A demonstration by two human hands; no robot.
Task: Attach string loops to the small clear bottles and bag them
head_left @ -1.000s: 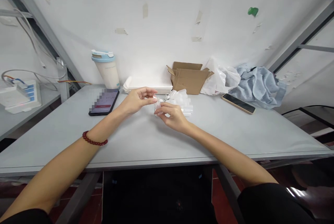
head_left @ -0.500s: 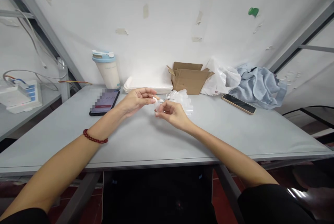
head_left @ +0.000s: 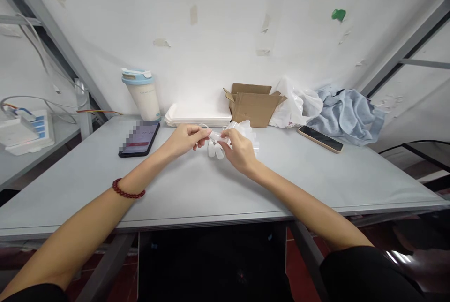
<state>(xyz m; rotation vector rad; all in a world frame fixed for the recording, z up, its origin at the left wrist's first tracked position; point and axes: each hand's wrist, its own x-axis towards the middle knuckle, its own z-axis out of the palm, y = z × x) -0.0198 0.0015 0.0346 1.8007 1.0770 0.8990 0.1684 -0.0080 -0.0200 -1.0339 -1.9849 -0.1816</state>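
My left hand (head_left: pixel 187 139) and right hand (head_left: pixel 241 149) both pinch one white piece (head_left: pixel 215 136), thumbs and fingers nearly closed, over the worktop (head_left: pixel 207 194), nearer its back edge than its front. Two tags (head_left: pixel 211 149) show just below; clear bags (head_left: pixel 248 130) lie partly behind my right hand.

Small pieces (head_left: pixel 211 149): between the left hand (head_left: pixel 185 140) and the right hand (head_left: pixel 240 149), above the tabletop (head_left: pixel 197 194)
Carton (head_left: pixel 252 109): at the back, between the stack (head_left: pixel 200 115) on its left and the carrier bag (head_left: pixel 293 109) on its right
Bag pile (head_left: pixel 248 129): before the carton, partly behind the right hand
Cloth (head_left: pixel 351 113): right of the carrier bag (the back row ends there)
Tumbler (head_left: pixel 143 99): left of the stack, behind one phone (head_left: pixel 145 140)
Second phone (head_left: pixel 319 139): before the carrier bag and cloth
Side shelf (head_left: pixel 21 162): left of the tabletop, power strip (head_left: pixel 42 127) on it
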